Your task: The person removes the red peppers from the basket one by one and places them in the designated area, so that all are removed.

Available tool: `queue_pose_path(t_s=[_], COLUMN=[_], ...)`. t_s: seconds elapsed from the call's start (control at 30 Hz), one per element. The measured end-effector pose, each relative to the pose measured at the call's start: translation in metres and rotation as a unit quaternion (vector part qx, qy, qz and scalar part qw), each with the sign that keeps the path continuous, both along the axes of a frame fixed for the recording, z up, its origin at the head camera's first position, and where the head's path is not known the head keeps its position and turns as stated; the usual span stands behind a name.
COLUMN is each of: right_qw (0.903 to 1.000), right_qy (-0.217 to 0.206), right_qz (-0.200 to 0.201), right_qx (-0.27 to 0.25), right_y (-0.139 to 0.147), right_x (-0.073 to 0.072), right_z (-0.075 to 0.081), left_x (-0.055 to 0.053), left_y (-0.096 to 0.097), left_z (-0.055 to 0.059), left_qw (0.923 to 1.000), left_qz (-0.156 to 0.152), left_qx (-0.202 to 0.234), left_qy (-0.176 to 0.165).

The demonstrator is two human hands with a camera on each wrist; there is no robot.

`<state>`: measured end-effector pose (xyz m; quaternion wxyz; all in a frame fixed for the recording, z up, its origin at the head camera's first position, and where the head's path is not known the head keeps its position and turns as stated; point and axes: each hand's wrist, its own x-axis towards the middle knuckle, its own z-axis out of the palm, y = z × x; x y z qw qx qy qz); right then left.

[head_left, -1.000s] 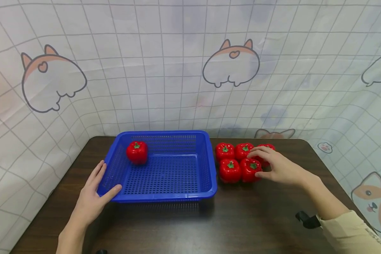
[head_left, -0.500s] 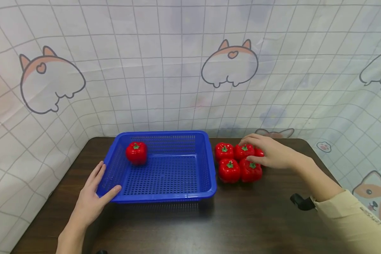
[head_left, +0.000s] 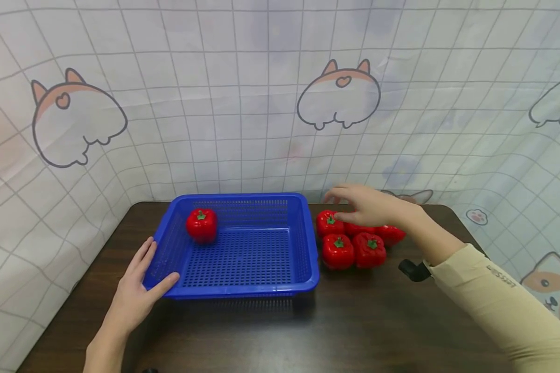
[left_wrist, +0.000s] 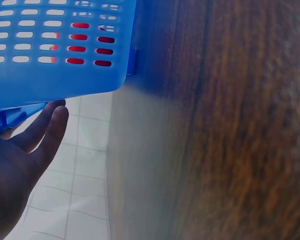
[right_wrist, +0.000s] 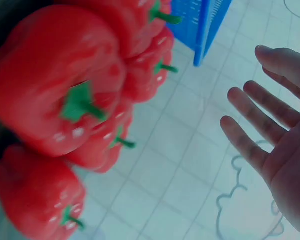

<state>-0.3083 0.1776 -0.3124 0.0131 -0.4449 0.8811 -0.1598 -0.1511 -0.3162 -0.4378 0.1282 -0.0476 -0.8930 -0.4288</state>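
Observation:
My left hand (head_left: pixel 133 290) rests at the front left corner of a blue plastic basket (head_left: pixel 242 290), its thumb and fingers fairly straight against the corner. In the left wrist view, the fingers (left_wrist: pixel 55 125) lie beside the basket's slotted wall (left_wrist: pixel 65 75). One red bell pepper (head_left: pixel 201 226) sits in the basket's back left. My right hand (head_left: pixel 364 204) hovers with parted fingers and nothing in them over a cluster of red bell peppers with green stems. Its nearest pepper is the back left one (head_left: pixel 329 225); the right wrist view shows the hand (right_wrist: pixel 285 130) apart from the peppers (right_wrist: pixel 55 80).
The cluster stands just right of the basket: a front left pepper (head_left: pixel 338 252), a front right pepper (head_left: pixel 369 250), and a back right pepper (head_left: pixel 391 235) partly hidden. Everything sits on a dark wooden table (head_left: pixel 280 336). A white checked cloth (head_left: pixel 242 129) hangs behind the table.
My right hand has moved left and away from me, from the right-hand peppers to above the back left one. My left hand and the basket have stayed in place.

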Motion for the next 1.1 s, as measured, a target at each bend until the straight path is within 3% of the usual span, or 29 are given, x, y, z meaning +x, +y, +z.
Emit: queue_pose_path(t_s=[0.23, 0.7, 0.93, 1.1], right_qw=[0.9996, 0.9960, 0.9923, 0.9901], right_qy=[-0.005, -0.021, -0.013, -0.017], right_qz=[0.005, 0.022, 0.074, 0.086], right_qx=[0.027, 0.085, 0.098, 0.110], right_y=[-0.037, -0.101, -0.146, -0.179], right_x=[-0.012, -0.026, -0.035, -0.038], right_z=[0.013, 0.016, 0.018, 0.015], left_x=[-0.001, -0.001, 0.000, 0.000], left_y=[0.001, 0.003, 0.002, 0.001], left_z=[-0.001, -0.002, -0.001, 0.000], left_qw=[1.0000, 1.0000, 0.9999, 0.9999], left_qz=[-0.003, -0.004, -0.005, -0.006], left_qx=[0.004, 0.001, 0.004, 0.007], left_qy=[0.003, 0.007, 0.008, 0.011])
